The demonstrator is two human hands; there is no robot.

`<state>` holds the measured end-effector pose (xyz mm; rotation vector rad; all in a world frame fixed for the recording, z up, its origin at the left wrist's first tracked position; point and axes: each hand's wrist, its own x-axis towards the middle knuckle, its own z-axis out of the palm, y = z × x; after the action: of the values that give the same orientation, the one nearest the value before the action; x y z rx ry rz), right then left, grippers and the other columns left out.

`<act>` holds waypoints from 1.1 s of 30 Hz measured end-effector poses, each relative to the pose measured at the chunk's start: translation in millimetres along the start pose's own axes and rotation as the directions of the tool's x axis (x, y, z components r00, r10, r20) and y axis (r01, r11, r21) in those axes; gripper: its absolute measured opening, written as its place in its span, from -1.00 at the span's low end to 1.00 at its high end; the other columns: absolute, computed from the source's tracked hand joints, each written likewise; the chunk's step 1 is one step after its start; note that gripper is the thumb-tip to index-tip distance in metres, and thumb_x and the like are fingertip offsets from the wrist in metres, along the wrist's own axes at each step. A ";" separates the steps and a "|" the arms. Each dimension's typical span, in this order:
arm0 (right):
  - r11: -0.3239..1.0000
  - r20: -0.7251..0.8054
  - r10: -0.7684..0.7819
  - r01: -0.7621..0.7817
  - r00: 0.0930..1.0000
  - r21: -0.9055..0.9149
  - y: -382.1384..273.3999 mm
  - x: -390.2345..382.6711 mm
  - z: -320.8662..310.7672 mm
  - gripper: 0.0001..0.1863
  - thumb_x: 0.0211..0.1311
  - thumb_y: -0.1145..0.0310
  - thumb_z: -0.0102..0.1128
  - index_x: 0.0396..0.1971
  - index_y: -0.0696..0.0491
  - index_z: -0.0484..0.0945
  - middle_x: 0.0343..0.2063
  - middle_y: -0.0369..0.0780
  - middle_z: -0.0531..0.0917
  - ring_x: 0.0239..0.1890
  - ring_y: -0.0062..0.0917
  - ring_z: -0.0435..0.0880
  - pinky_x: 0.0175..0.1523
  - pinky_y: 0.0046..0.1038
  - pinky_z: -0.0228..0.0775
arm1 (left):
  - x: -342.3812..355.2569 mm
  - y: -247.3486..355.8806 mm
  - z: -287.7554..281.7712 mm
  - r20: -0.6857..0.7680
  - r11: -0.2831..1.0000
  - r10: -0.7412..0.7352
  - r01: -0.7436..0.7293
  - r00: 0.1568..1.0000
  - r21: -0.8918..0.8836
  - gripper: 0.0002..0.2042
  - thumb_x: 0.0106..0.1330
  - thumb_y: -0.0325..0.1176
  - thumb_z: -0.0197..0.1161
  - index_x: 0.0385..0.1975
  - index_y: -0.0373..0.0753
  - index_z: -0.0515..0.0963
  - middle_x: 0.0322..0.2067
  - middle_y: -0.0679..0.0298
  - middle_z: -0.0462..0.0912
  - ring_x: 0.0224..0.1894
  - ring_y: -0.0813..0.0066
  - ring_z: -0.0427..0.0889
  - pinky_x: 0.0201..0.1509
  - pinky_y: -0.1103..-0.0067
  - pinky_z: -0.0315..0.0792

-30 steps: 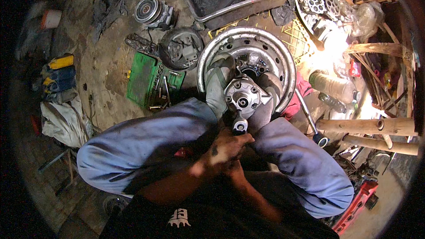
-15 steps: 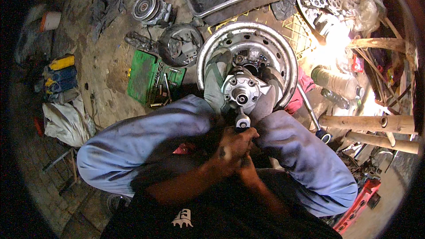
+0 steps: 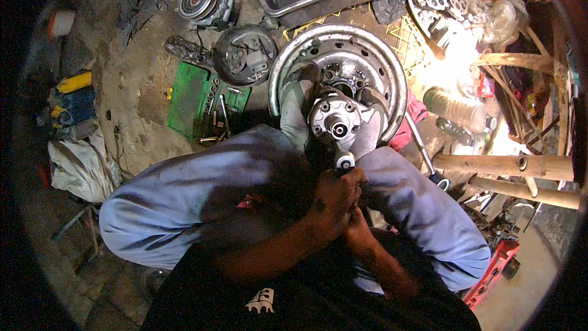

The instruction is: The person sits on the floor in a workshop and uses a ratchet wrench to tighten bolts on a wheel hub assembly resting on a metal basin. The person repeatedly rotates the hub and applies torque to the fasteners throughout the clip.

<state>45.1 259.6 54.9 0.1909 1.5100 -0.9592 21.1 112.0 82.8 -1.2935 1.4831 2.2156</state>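
Observation:
A ratchet wrench [image 3: 344,160] points away from me, its round metal head just below a silver compressor-like part [image 3: 335,117] with a central shaft and bolts around its face. My left hand [image 3: 335,196] is wrapped round the wrench's handle near the head. Lower on the handle, partly behind the left, my right hand [image 3: 356,220] is closed too. Both my feet press the silver part from either side, in front of a steel wheel rim [image 3: 401,86]. Whether the wrench's drive end sits on a bolt is hidden in shadow.
Left of the rim lies an open green socket case [image 3: 187,101], with a dark round pan [image 3: 245,55] behind it. A pulley unit [image 3: 202,3] and a large grey tub [image 3: 343,0] stand farther back. Right are a long-handled tool [image 3: 419,141], a plastic bottle [image 3: 456,110] and wooden poles [image 3: 502,164].
Both hands and the wrench head have swung slightly to the right. The silver part's face has tilted a little. The whole view has shifted slightly as well.

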 end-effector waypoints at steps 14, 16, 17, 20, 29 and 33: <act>0.912 0.125 -0.094 0.136 0.988 -0.386 -93.5 -11.0 -69.5 -0.80 0.06 0.52 0.22 -0.25 0.17 0.56 -0.29 -0.27 0.67 -0.27 -0.62 0.60 -0.23 -0.44 0.46 | 35.5 9.4 27.5 0.346 0.389 -0.172 0.386 0.922 -0.836 -0.87 0.32 -0.32 0.10 -0.48 -0.05 0.34 -0.69 0.52 0.17 -0.77 0.69 0.06 -0.72 0.66 0.02; 0.958 0.035 -0.024 0.033 0.999 -0.283 -92.2 -10.6 -53.4 -0.75 0.04 0.50 0.27 -0.23 0.17 0.57 -0.28 -0.27 0.68 -0.26 -0.62 0.60 -0.20 -0.43 0.48 | 35.8 -3.0 21.8 0.333 0.416 -0.187 0.382 0.924 -0.825 -0.88 0.32 -0.29 0.12 -0.45 -0.07 0.36 -0.68 0.53 0.14 -0.77 0.70 0.05 -0.72 0.67 0.02; 0.975 0.003 0.009 -0.008 1.000 -0.223 -90.0 -6.0 -48.7 -0.73 0.03 0.50 0.29 -0.21 0.18 0.57 -0.27 -0.27 0.68 -0.26 -0.61 0.60 -0.18 -0.42 0.49 | 34.6 0.2 16.2 0.314 0.439 -0.188 0.366 0.930 -0.820 -0.87 0.32 -0.28 0.14 -0.43 -0.08 0.37 -0.68 0.53 0.13 -0.77 0.71 0.04 -0.72 0.68 0.02; 0.924 0.073 -0.164 0.179 0.984 -0.338 -64.3 4.2 -44.4 -0.68 0.04 0.45 0.30 -0.15 0.16 0.58 -0.19 -0.23 0.68 -0.21 -0.58 0.61 -0.09 -0.41 0.48 | 17.5 10.7 -0.1 0.329 0.562 -0.085 0.318 0.941 -0.763 -0.82 0.43 -0.15 0.03 -0.29 -0.09 0.44 -0.70 0.56 0.11 -0.74 0.76 0.11 -0.71 0.76 0.05; 0.627 0.193 -0.258 0.012 0.947 0.779 -10.5 48.3 78.7 -0.66 0.30 0.04 0.03 -0.18 0.01 0.50 -0.34 -0.30 0.58 -0.33 -0.48 0.57 -0.20 -0.34 0.39 | 53.6 9.1 -70.9 0.415 0.964 -0.249 0.265 0.875 0.021 -0.53 0.34 0.11 0.17 -0.32 -0.27 0.41 -0.71 0.45 0.26 -0.74 0.63 0.23 -0.73 0.60 0.17; 0.565 0.062 -0.428 0.213 0.902 0.797 17.3 113.6 135.0 -0.64 0.37 0.00 -0.03 -0.14 -0.01 0.48 -0.33 -0.31 0.52 -0.29 -0.50 0.54 -0.17 -0.38 0.40 | 65.3 36.3 -103.9 0.603 0.959 -0.283 0.207 0.745 0.195 -0.58 0.32 0.06 0.23 -0.44 -0.21 0.39 -0.70 0.45 0.28 -0.77 0.64 0.19 -0.76 0.58 0.10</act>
<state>132.9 135.9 -37.0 0.4018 0.8023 -1.8549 19.1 -10.5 45.9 -0.5608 1.0801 2.0463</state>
